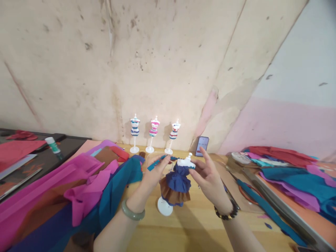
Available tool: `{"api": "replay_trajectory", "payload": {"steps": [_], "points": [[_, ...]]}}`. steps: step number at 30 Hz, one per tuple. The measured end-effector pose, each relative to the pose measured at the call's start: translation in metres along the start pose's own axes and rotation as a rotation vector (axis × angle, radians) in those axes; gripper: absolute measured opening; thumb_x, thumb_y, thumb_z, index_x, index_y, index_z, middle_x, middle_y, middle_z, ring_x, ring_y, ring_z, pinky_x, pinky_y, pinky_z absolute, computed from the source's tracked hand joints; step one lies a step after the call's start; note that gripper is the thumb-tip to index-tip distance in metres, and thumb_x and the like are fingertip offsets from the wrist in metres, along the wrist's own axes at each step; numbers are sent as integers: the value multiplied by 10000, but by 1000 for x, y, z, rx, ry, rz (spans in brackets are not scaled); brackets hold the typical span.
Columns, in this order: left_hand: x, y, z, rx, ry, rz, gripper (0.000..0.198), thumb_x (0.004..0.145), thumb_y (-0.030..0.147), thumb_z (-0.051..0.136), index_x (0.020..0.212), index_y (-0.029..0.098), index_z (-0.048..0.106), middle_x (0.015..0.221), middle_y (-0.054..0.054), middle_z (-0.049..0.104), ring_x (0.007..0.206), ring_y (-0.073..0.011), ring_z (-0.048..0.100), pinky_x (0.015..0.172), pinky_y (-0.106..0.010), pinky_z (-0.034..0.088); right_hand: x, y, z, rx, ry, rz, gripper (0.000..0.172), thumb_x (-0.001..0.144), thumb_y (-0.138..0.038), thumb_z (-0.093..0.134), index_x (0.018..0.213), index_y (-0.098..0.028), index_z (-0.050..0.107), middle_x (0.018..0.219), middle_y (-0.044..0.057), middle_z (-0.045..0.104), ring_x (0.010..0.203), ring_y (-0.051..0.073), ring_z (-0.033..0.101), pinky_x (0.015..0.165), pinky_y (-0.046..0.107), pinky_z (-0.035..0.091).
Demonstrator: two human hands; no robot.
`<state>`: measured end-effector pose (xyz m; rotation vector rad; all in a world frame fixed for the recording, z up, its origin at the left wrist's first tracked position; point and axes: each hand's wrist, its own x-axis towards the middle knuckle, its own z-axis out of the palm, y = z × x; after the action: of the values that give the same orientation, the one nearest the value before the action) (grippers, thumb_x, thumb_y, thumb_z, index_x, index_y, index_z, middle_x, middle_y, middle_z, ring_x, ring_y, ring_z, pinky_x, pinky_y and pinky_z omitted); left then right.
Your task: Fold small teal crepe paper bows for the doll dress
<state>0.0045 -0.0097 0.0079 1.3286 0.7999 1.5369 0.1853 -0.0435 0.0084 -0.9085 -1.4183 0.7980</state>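
A small white mannequin (185,162) on a round base (165,206) stands on the wooden table (199,224). It wears a dark blue crepe dress (179,180) with a brown ruffle. My left hand (154,174) pinches a teal paper strip (156,163) that runs across to the mannequin's shoulder. My right hand (207,175) is at the mannequin's other shoulder, thumb and forefinger pinched on the strip's far end, the other fingers spread.
Three dressed mini mannequins (154,134) stand by the wall, a phone (202,146) leaning beside them. Piles of magenta, teal and brown crepe paper (78,189) lie left, more sheets (294,171) right. A glue stick (54,145) and a tape roll (240,158) lie farther out.
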Motion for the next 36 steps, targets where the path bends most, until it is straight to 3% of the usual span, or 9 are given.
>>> {"api": "replay_trajectory", "payload": {"steps": [3, 13, 18, 25, 31, 36], "points": [[1, 10, 3, 86, 22, -27, 204, 764, 367, 666, 707, 173, 692, 791, -54, 740, 783, -228, 688, 754, -334, 554, 0, 3, -1, 2, 15, -2, 833, 809, -329, 667, 1492, -275, 193, 1014, 60, 692, 871, 189, 668, 718, 345, 582], [-13, 28, 0, 182, -61, 42, 195, 839, 328, 608, 822, 175, 727, 860, -60, 730, 905, -236, 663, 829, -318, 510, 1, 5, 0, 0, 37, -3, 784, 811, -353, 662, 1471, -273, 245, 1041, 64, 689, 900, 192, 665, 739, 349, 580], [-8, 14, 2, 239, -115, 245, 192, 856, 303, 590, 821, 183, 736, 849, -56, 731, 861, -215, 666, 783, -304, 524, 1, 5, 3, 4, 62, 12, 772, 801, -365, 673, 1451, -257, 271, 1044, 66, 687, 898, 197, 667, 742, 352, 583], [-3, -9, 8, 360, 15, 627, 112, 813, 242, 655, 776, 174, 737, 808, -75, 742, 760, -184, 679, 738, -319, 550, 1, 7, 7, 12, 101, 25, 749, 792, -381, 673, 1429, -250, 301, 1013, 61, 678, 863, 190, 660, 750, 344, 568], [-12, -4, 15, 405, 67, 644, 78, 811, 199, 665, 785, 172, 734, 801, -70, 725, 770, -170, 667, 725, -302, 551, -1, 7, 11, -78, 170, 19, 708, 792, -363, 666, 1409, -234, 343, 1030, 77, 675, 920, 210, 656, 834, 392, 549], [-15, -9, 20, 406, 124, 707, 75, 795, 154, 675, 839, 181, 730, 819, -55, 707, 775, -161, 658, 712, -290, 541, -3, 4, 16, -108, 206, 5, 664, 786, -357, 662, 1373, -216, 385, 1034, 96, 676, 913, 222, 664, 814, 403, 558]]}}
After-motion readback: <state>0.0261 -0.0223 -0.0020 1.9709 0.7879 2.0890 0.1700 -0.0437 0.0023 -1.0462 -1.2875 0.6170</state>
